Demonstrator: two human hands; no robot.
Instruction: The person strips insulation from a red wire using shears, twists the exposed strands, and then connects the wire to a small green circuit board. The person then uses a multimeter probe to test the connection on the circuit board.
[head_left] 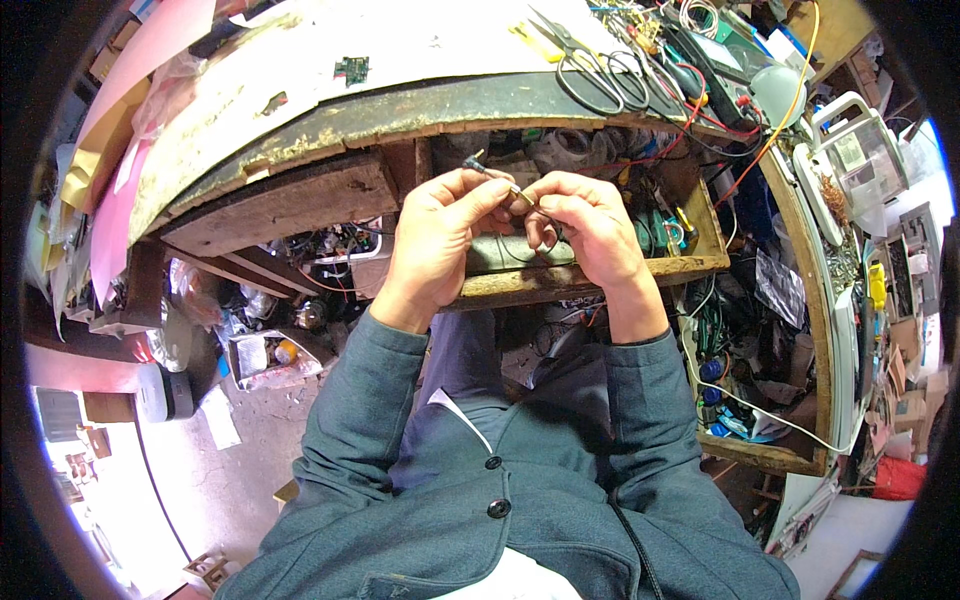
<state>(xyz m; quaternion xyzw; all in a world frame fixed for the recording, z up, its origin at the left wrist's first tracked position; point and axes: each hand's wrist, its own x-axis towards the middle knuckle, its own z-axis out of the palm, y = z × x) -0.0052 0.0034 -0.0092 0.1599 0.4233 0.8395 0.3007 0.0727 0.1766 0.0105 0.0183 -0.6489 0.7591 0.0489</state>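
In front of my chest, above an open drawer, both hands are close together at fingertip height. Between the fingers of my left hand (437, 232) is a small dark plug (476, 162) with a thin brassy tip pointing up. My right hand (592, 228) pinches a slim metallic piece (522, 196) that reaches across to the left fingertips. A thin dark cable (503, 243) hangs below the fingers. Whether plug, metallic piece and cable are one part, I cannot tell; the fingers hide the joins.
The open wooden drawer (705, 262) holds bags and tools. On the white-topped bench lie scissors (577, 60) and a small circuit board (351, 70). Red and yellow wires run over the right corner. Right of my arm a wooden-edged compartment (822, 370) holds cables and clutter.
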